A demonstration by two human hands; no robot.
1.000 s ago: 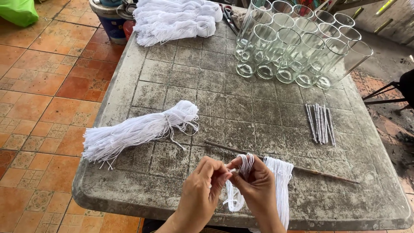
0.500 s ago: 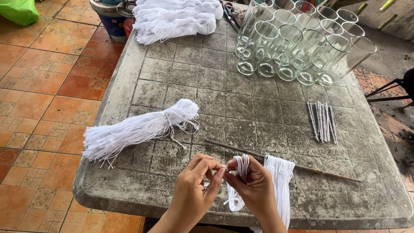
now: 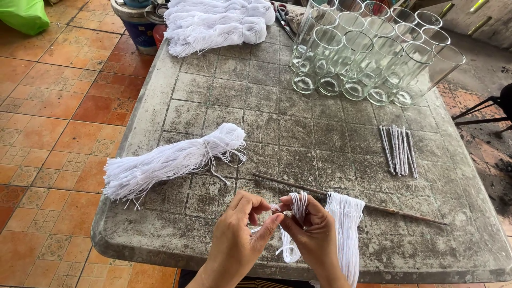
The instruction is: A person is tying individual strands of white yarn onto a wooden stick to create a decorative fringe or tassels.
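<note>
At the near edge of a worn grey stone table (image 3: 341,138), my left hand (image 3: 240,234) and my right hand (image 3: 314,234) meet over a small loop of white string (image 3: 290,248). The right hand's fingers have the strands wound round them, and the left hand pinches the string's end next to them. A loose hank of white string (image 3: 346,234) hangs over the table edge just right of my right hand. A thin brown stick (image 3: 368,205) lies on the table right behind both hands.
A tied bundle of white string (image 3: 170,160) lies to the left. Several short silvery sticks (image 3: 399,150) lie to the right. Many tall clear glasses (image 3: 368,53) stand at the back right, more string bundles (image 3: 218,24) at the back. Orange floor tiles (image 3: 48,106) lie to the left.
My hands have kept to the same spot while the fingers work the string; the left fingertips have moved in against the right hand's strands.
</note>
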